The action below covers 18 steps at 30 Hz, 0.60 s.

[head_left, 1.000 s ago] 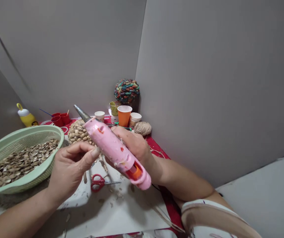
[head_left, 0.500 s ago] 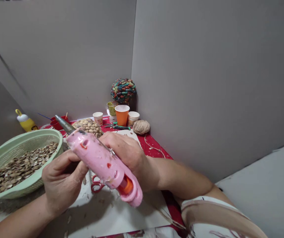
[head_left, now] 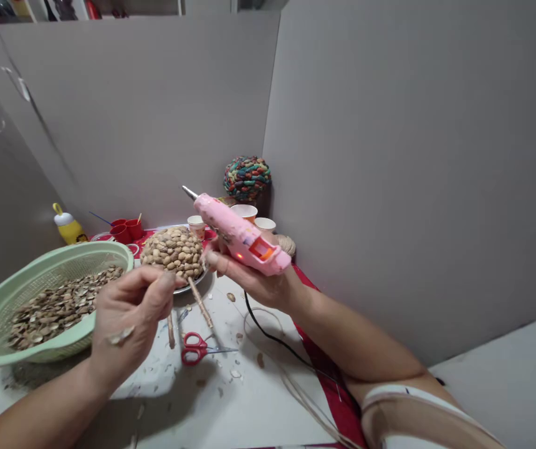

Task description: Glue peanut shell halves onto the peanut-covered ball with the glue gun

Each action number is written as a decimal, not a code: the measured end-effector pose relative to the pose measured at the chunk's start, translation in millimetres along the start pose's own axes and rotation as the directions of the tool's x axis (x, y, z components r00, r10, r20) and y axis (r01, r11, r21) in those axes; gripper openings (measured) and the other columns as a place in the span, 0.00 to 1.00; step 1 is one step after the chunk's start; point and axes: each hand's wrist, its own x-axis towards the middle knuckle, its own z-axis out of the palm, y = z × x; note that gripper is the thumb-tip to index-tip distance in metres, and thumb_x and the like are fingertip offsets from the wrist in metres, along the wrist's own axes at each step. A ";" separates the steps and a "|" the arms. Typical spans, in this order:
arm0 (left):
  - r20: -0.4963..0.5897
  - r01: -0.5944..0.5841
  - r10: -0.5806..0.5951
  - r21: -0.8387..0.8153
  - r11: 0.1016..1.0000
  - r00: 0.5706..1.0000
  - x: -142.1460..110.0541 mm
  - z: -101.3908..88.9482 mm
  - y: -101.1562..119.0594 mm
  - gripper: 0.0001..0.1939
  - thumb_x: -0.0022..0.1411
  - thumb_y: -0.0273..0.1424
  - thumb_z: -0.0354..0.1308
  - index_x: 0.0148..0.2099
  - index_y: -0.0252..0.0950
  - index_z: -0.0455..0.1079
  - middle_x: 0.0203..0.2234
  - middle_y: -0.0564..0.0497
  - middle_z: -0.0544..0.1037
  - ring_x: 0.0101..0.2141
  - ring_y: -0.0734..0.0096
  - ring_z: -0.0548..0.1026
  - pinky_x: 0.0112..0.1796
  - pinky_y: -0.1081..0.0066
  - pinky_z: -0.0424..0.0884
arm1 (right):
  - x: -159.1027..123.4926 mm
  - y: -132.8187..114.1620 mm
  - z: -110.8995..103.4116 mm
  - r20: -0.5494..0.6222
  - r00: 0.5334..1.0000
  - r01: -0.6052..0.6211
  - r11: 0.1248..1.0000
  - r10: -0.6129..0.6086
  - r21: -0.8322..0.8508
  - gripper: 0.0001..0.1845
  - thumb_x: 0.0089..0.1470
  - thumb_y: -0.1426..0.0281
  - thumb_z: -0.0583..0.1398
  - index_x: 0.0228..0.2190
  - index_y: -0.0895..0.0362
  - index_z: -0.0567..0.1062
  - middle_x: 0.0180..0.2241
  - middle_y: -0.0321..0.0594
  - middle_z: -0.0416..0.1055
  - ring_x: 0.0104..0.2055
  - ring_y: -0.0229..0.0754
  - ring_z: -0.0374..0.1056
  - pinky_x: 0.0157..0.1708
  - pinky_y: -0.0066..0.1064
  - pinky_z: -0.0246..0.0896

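Note:
My right hand grips a pink hot glue gun raised over the table. Its metal nozzle points up and left, and a small red light glows on its side. Dried glue and strands cling to the body. My left hand is closed in a pinch, thumb against fingers; whatever lies between them is too small to make out. A shell flake sticks to the back of that hand. Just beyond the hands, a dome covered in nut shells rests on a metal plate. A thin stick lies in front of it.
At left stands a green colander of loose shells. Red-handled scissors lie on the white table among shell bits. A black cord runs right. Cups, a yellow bottle, twine and a multicoloured ball line the back.
The glue gun has swung up and away from my left hand, and its side with the light now faces me. The shell dome, stick and scissors are less covered. My left hand stays pinched.

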 end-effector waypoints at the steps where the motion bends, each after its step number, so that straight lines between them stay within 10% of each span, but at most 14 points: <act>1: 0.034 0.029 -0.028 -0.041 0.999 0.999 5.5 4.7 -0.6 0.16 0.56 0.43 0.70 0.29 0.36 0.76 0.16 0.57 0.62 0.20 0.79 0.55 0.22 0.74 0.52 | -1.8 -4.3 -0.7 0.006 1.000 -0.017 0.999 0.017 0.027 0.09 0.62 0.68 0.60 0.31 0.60 0.72 0.29 0.37 0.69 0.32 0.33 0.64 0.37 0.28 0.65; 7: 0.214 0.272 -0.235 -0.162 0.949 0.948 13.3 11.4 -3.8 0.26 0.51 0.45 0.74 0.22 0.33 0.64 0.14 0.60 0.56 0.17 0.85 0.50 0.19 0.78 0.45 | -10.6 -10.2 2.2 0.048 0.999 -0.002 0.994 -0.003 0.111 0.08 0.60 0.69 0.63 0.39 0.60 0.74 0.37 0.39 0.73 0.36 0.32 0.70 0.39 0.27 0.69; 18: 0.224 0.297 -0.261 -0.145 0.944 0.939 16.7 12.5 -13.5 0.27 0.49 0.47 0.74 0.22 0.34 0.62 0.15 0.60 0.56 0.17 0.84 0.49 0.18 0.79 0.46 | -13.3 0.2 5.2 0.018 0.988 0.154 0.967 -0.153 -0.203 0.07 0.60 0.68 0.63 0.34 0.58 0.70 0.33 0.38 0.70 0.35 0.35 0.67 0.33 0.26 0.67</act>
